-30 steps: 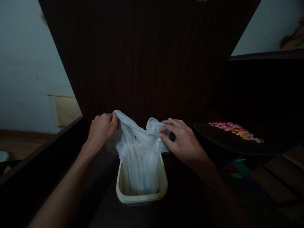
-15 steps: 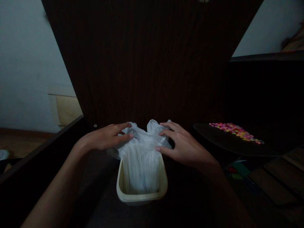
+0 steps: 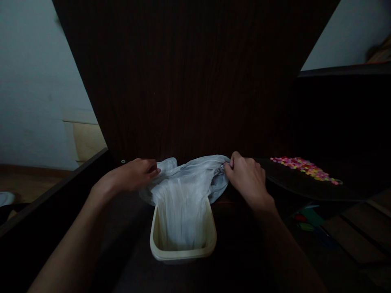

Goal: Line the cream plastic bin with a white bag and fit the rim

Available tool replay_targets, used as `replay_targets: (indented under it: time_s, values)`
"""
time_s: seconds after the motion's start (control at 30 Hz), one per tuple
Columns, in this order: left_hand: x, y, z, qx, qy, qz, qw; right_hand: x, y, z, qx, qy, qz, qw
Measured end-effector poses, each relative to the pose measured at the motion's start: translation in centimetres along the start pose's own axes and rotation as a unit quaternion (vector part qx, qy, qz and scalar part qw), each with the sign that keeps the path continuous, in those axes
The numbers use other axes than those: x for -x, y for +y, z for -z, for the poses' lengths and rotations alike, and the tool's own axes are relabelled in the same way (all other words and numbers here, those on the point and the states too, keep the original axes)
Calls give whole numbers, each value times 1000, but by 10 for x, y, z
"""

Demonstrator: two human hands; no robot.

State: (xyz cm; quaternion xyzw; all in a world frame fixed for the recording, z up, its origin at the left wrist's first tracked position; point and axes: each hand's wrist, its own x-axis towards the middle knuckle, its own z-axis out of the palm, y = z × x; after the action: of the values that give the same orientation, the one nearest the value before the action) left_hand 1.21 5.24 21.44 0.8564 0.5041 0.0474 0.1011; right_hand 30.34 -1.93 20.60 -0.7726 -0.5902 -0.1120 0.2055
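Observation:
A white plastic bag [image 3: 186,191] hangs down inside a cream plastic bin [image 3: 183,255], its upper part spilling over the far rim. My right hand [image 3: 247,177] is closed on the bag's right edge, which is drawn out to that side. My left hand [image 3: 137,173] has its fingers curled together at the bag's left edge and grips the thin plastic there. The near half of the bin's rim is uncovered. What lies at the bottom of the bin is hidden by the bag.
A tall dark wooden panel [image 3: 195,81] rises just behind the bin. To the right, a dark shelf [image 3: 284,179] carries a string of pink and yellow beads or flowers [image 3: 305,169]. A low dark board edge [image 3: 61,181] runs along the left.
Both hands have gone from spread fingers to closed on the bag. The bag's right side has been pulled out to the right, and the left hand has shifted slightly left.

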Motion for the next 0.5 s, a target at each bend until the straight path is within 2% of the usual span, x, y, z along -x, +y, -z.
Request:
replay_targets:
  time_s: [0.07,0.17,0.23,0.3,0.4,0.5]
  values:
    - [0,-1,0,5,-40,28,999,0,0,1,-42,-78,14,996]
    - [1,3,-2,103,-100,84,986,1,-1,1,-120,-187,68,973]
    - [0,6,-5,187,-142,105,966,4,-4,-3,-186,-271,83,941]
    - [-2,8,-10,241,-177,97,949,6,-8,-10,-276,-343,69,895]
    - [-7,7,-18,281,-224,79,930,8,-12,-24,-398,-391,31,830]
    - [-11,4,-20,313,-240,65,917,7,-15,-36,-481,-372,14,794]
